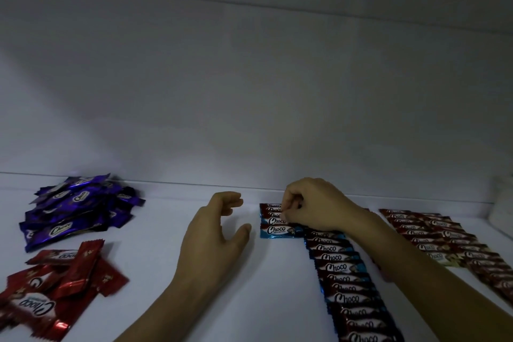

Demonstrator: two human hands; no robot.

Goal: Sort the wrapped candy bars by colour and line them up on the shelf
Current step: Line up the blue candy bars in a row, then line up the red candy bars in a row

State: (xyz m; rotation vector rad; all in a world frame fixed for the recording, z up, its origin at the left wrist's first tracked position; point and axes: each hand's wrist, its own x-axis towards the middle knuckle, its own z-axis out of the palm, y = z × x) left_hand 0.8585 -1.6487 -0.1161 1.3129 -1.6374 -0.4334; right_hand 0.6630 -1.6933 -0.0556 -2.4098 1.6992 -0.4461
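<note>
On the white shelf [172, 219] a short row of blue-wrapped Choco bars [273, 226] lies at the back middle. My right hand [311, 205] pinches one of these bars with curled fingers. A longer line of blue bars [344, 283] runs toward me below that hand. My left hand [216, 233] hovers just left of the blue row, fingers relaxed and holding nothing. A loose heap of purple bars [77, 208] lies at the back left, and a heap of red bars [55, 283] sits in front of it.
Rows of dark red-brown bars [444, 239] are lined up at the right, with one pale bar [447, 257] among them. A white object [502, 208] stands at the far right edge. The shelf's back wall [249, 105] rises close behind.
</note>
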